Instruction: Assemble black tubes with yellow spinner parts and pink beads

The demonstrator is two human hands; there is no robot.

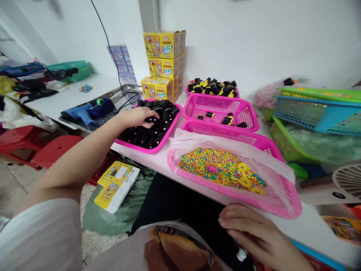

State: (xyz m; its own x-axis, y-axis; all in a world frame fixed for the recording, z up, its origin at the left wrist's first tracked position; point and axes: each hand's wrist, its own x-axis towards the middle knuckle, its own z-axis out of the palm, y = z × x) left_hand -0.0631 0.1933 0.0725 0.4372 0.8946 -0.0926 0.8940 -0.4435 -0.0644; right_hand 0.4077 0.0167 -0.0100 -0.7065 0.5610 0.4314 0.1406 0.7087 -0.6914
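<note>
My left hand (141,117) is inside a pink basket (153,151) heaped with small black plastic cups (138,135), some showing pink dots. Its thumb and fingers are bent around one black cup (152,120) at the top of the heap. Over my lap, by the front edge of the table, my right hand (251,229) has its fingers bent and close together. Whatever may be under those fingers is hidden. A small white piece (241,255) shows just below that hand.
A plastic-lined pink basket (290,205) holds colourful beads (208,160) and yellow rings (244,182). Behind it, further pink baskets (194,109) hold black-and-yellow pieces. Yellow boxes (160,67) are stacked at the wall. A blue glue gun (81,113) lies left, a fan (348,180) stands right.
</note>
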